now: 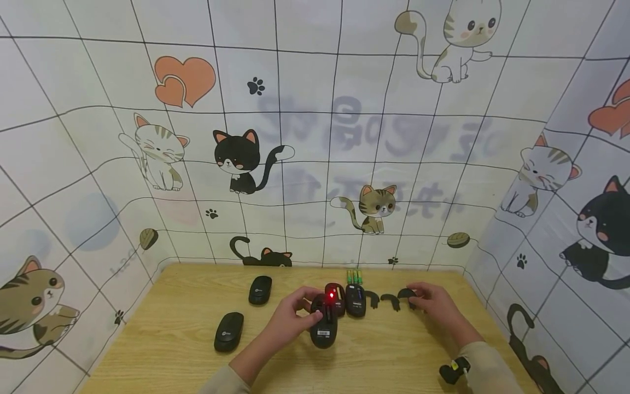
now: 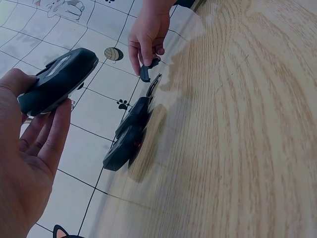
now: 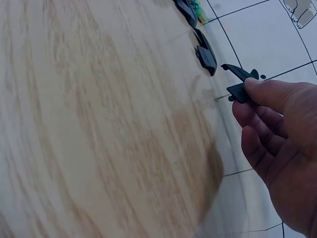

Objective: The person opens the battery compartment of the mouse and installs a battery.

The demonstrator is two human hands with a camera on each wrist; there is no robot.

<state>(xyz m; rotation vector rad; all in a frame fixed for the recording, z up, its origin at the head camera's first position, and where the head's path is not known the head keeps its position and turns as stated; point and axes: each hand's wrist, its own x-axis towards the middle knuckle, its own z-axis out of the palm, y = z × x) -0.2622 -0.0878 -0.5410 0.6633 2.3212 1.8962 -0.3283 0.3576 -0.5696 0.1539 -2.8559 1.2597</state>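
My left hand (image 1: 290,317) holds a black computer mouse (image 1: 323,331) by its side, underside facing up with a white label; in the left wrist view the mouse (image 2: 59,82) is raised off the table. A dark red mouse (image 1: 339,306) lies partly hidden behind it, a red light glowing on it. Beside that rests another black mouse (image 1: 355,303), underside up. At the right, my right hand (image 1: 435,303) pinches a small curved black mouse cover (image 3: 240,89) between thumb and fingers. Two similar covers, one nearer (image 1: 391,301) and one farther left (image 1: 372,299), lie on the table.
Green batteries (image 1: 354,277) stand in a row at the table's back edge. Two black mice, one farther back (image 1: 260,290) and one nearer (image 1: 228,331), lie top up on the left. Cat-print sheeting (image 1: 305,137) walls the back and sides of the wooden table (image 1: 172,328).
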